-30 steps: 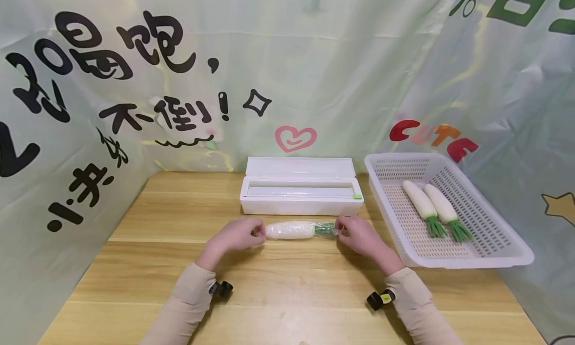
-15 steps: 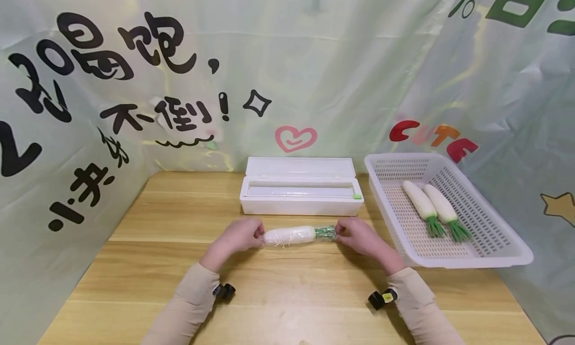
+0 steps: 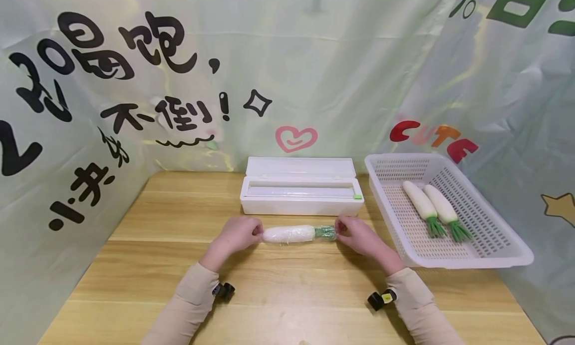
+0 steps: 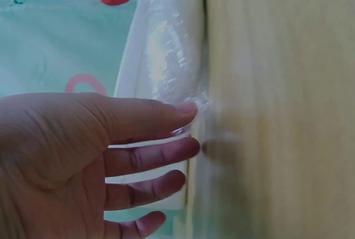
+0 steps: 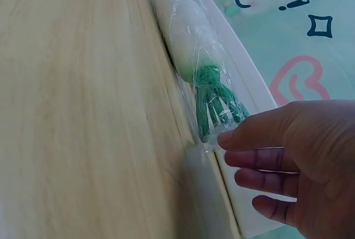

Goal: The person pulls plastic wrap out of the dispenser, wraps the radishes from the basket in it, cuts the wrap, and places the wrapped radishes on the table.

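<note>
A white radish (image 3: 289,234) with green leaves (image 5: 218,103) lies across the space between the two hands, wrapped in clear cling film (image 5: 191,31). My left hand (image 3: 239,233) pinches the film's twisted end at the root tip between thumb and index finger; its other fingers (image 4: 145,191) spread loosely below. At the leaf end, my right hand (image 3: 359,235) pinches the gathered film with thumb and forefinger. Whether the radish touches the table, I cannot tell.
Behind the radish stands a white cling film dispenser (image 3: 301,206) with its lid raised and a green slider (image 3: 357,196). At right, a white perforated basket (image 3: 476,262) holds two more radishes (image 3: 420,200). Beneath is a wooden table (image 3: 287,295); a printed curtain (image 3: 350,85) hangs behind.
Both hands have kept hold of the film's ends. The wrapped radish has shifted slightly left and toward the person, and the film sits differently around it.
</note>
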